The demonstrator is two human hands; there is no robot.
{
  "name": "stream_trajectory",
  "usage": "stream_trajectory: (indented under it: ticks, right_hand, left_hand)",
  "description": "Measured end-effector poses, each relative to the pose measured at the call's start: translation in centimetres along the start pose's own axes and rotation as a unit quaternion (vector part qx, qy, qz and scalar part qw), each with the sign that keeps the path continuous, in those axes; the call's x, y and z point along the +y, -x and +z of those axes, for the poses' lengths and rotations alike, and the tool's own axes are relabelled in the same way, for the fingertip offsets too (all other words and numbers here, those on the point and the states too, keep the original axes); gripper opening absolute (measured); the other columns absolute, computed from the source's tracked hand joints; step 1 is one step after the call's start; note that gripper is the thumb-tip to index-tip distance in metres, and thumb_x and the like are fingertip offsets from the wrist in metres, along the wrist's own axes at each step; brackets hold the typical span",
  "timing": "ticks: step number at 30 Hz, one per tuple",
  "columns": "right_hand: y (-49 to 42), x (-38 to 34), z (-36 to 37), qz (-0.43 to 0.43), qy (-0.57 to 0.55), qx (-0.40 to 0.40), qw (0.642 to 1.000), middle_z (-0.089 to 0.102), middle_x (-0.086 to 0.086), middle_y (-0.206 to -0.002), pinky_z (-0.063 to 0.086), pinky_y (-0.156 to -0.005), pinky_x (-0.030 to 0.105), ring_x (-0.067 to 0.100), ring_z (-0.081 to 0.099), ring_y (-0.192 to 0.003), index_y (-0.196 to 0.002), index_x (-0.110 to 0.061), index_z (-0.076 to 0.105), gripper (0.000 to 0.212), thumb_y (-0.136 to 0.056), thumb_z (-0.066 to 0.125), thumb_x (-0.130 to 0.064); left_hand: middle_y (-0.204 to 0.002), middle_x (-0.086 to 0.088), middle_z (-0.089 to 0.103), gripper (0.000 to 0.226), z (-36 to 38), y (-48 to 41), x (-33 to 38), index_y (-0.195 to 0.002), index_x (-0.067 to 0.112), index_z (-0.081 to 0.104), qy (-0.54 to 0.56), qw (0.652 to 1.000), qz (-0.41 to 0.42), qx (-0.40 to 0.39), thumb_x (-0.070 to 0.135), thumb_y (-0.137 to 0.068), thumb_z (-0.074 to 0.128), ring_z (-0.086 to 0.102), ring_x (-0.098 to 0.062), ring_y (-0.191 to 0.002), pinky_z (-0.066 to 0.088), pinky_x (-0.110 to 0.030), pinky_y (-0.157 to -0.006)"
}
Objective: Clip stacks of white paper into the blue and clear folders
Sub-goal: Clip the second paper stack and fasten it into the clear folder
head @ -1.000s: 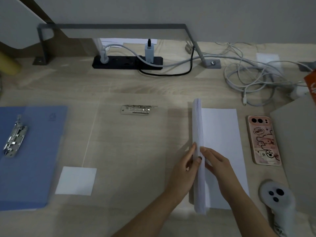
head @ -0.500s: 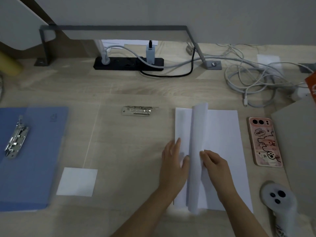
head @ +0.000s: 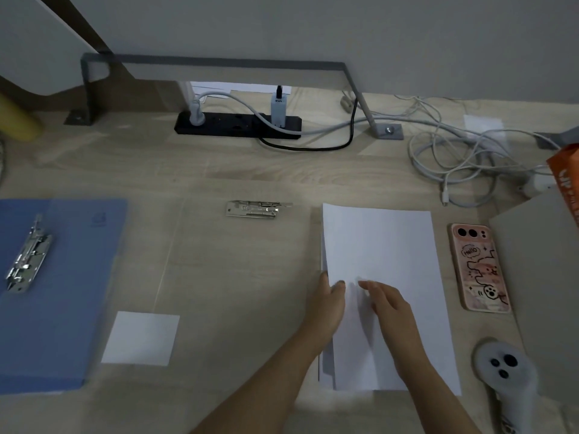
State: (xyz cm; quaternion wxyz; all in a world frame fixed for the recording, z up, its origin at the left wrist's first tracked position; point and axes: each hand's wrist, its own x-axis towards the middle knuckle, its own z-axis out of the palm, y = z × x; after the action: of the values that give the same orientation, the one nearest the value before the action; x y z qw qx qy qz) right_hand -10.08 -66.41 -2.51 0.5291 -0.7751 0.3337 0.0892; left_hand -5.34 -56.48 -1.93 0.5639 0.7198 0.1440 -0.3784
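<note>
A stack of white paper (head: 379,245) lies flat on the desk, right of centre. My left hand (head: 327,305) rests at the stack's left edge with its thumb on the top sheet. My right hand (head: 390,311) lies flat on the top sheet beside it, fingers straight. The blue folder (head: 72,292) lies open at the far left, its metal clip (head: 26,255) bare. Between that folder and the paper lies the clear folder (head: 235,277), with a metal clip (head: 255,209) at its far edge and a white label (head: 141,338) near its front left corner.
A pink-cased phone (head: 479,267) lies just right of the paper, and a white controller (head: 504,371) sits at the front right. Grey card (head: 545,277) covers the right edge. A black power strip (head: 238,125) and tangled white cables (head: 463,164) run along the back.
The stack stood on its long edge between both hands a second ago. It has since tipped over and now lies flat, with both hands resting on it.
</note>
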Motion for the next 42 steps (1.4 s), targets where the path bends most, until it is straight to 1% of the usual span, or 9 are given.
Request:
stream_trajectory:
  ticks: [4, 11, 16, 20, 23, 29, 31, 35, 42]
  right_hand:
    - [0.1, -0.1, -0.5, -0.016, 0.002, 0.013, 1.000, 0.057, 0.004, -0.126, 0.040, -0.101, 0.036, 0.018, 0.051, -0.114, -0.112, -0.023, 0.059, 0.024, -0.096, 0.042, -0.025]
    - [-0.2, -2.0, -4.8, 0.009, -0.054, 0.165, 0.985, 0.040, 0.008, -0.143, 0.035, -0.101, 0.044, 0.028, 0.042, -0.127, -0.138, -0.023, 0.038, 0.049, -0.091, 0.051, -0.025]
    - [1.3, -3.5, -2.1, 0.009, -0.084, 0.086, 0.993, 0.057, 0.002, -0.088, 0.038, -0.078, 0.034, 0.023, 0.052, -0.089, -0.094, -0.022, 0.055, 0.011, -0.093, 0.045, -0.026]
    - [2.2, -3.4, 3.6, 0.038, -0.125, 0.052, 0.990, 0.041, 0.006, -0.142, 0.025, -0.109, 0.034, 0.021, 0.034, -0.134, -0.139, -0.015, 0.038, 0.046, -0.095, 0.045, -0.026]
    - [2.6, -2.7, 7.6, 0.041, -0.145, 0.029, 0.988, 0.036, 0.004, -0.148, 0.021, -0.115, 0.036, 0.021, 0.033, -0.137, -0.143, -0.010, 0.031, 0.050, -0.096, 0.044, -0.020]
    - [2.7, -2.8, 12.4, 0.078, -0.128, -0.006, 0.989, 0.056, -0.004, -0.085, 0.038, -0.073, 0.029, 0.021, 0.050, -0.096, -0.097, -0.017, 0.056, 0.010, -0.091, 0.051, -0.023]
    - [2.3, -3.0, 13.2, 0.076, -0.116, -0.010, 0.990, 0.059, 0.000, -0.079, 0.039, -0.072, 0.032, 0.023, 0.053, -0.085, -0.085, -0.015, 0.060, 0.014, -0.092, 0.048, -0.017]
    - [2.5, -3.8, 13.8, 0.076, -0.106, 0.009, 0.991, 0.063, 0.006, -0.084, 0.041, -0.078, 0.033, 0.023, 0.056, -0.080, -0.082, -0.020, 0.064, 0.022, -0.092, 0.047, -0.013]
    - [2.8, -3.2, 13.6, 0.082, -0.126, 0.011, 0.989, 0.067, 0.007, -0.104, 0.045, -0.090, 0.039, 0.024, 0.060, -0.096, -0.107, -0.016, 0.064, 0.022, -0.093, 0.047, -0.020]
  left_hand:
    - [-0.119, 0.000, 0.057, 0.038, -0.4, -0.1, -0.3, -0.131, 0.013, 0.044, 0.014, 0.999, 0.038, 0.020, 0.007, -0.094, 0.036, 0.053, -0.004, -0.077, 0.042, -0.017, -0.068]
    - [-0.127, 0.003, 0.059, 0.034, -5.0, 2.3, 0.4, -0.126, 0.016, 0.051, 0.086, 0.990, 0.111, -0.028, 0.011, -0.093, 0.044, 0.055, -0.012, -0.118, 0.041, -0.031, -0.103]
    - [-0.126, 0.000, 0.058, 0.034, -10.3, 2.8, -1.1, -0.124, 0.017, 0.050, 0.079, 0.990, 0.118, 0.011, 0.018, -0.090, 0.048, 0.055, -0.016, -0.119, 0.041, -0.035, -0.105]
    - [-0.142, -0.004, 0.046, 0.044, -14.5, 3.2, -4.1, -0.139, 0.009, 0.038, 0.058, 0.991, 0.088, 0.086, 0.015, -0.096, 0.046, 0.043, -0.017, -0.131, 0.030, -0.037, -0.114]
    - [-0.145, -0.003, 0.041, 0.047, -17.6, 4.1, -6.2, -0.142, 0.009, 0.034, 0.056, 0.987, 0.071, 0.133, 0.020, -0.097, 0.043, 0.038, -0.015, -0.134, 0.025, -0.031, -0.115]
    - [-0.147, -0.002, 0.035, 0.047, -21.9, 4.1, -8.4, -0.143, 0.009, 0.028, 0.021, 0.987, 0.040, 0.154, 0.024, -0.099, 0.035, 0.029, -0.017, -0.139, 0.019, -0.021, -0.108]
    - [-0.136, -0.004, 0.050, 0.037, -22.8, 3.3, -8.7, -0.132, 0.011, 0.043, -0.047, 0.987, 0.019, 0.155, 0.025, -0.098, 0.037, 0.042, -0.023, -0.131, 0.031, -0.032, -0.108]
    - [-0.068, -0.006, 0.049, 0.025, -24.3, 2.5, -8.3, -0.076, 0.014, 0.045, -0.182, 0.970, 0.025, 0.161, 0.029, -0.096, 0.041, 0.059, -0.029, -0.084, 0.034, -0.030, -0.061]
    - [-0.058, 0.004, 0.039, 0.038, -25.8, 1.8, -8.6, -0.062, 0.023, 0.031, -0.269, 0.951, 0.069, 0.133, 0.033, -0.099, 0.033, 0.035, -0.008, -0.051, 0.025, -0.023, -0.047]
